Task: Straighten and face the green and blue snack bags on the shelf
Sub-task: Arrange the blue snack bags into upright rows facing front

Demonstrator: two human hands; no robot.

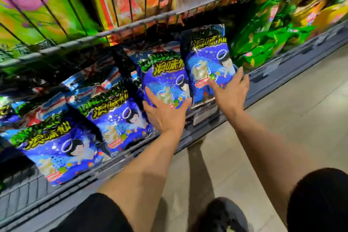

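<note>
- Facing the blue bags on the lower shelf: four fronts in a row, leaning back, labels outward.
- Left hand holds the lower edge of bag 3; thumb on the front panel, fingers wrapped round the bottom right corner. A grasp, not a flat push.
- Right hand holds the lower right of bag 4; thumb lies on the front, fingers go behind the right edge.
- Bag 4 stands higher and more upright than bag 3; bags 1 and 2 sit lower, tilted to the left.
- Green bags lie just beside bag 4 on the right, jumbled and blurred; not yet faced, by my reading.
- Judgement, step in hand: seat both bags down to the front lip together, bases level, tops matched. Grip by the seams, lightly; the foil is puffed and creases easily.
- Edges: wire basket hangs close over the bag tops, so lift little and slide forward instead. The shelf's front lip stops the bases.
- Room: little gap between bags 3 and 4; floor behind the arms is free for stepping right toward the green bags.
</note>
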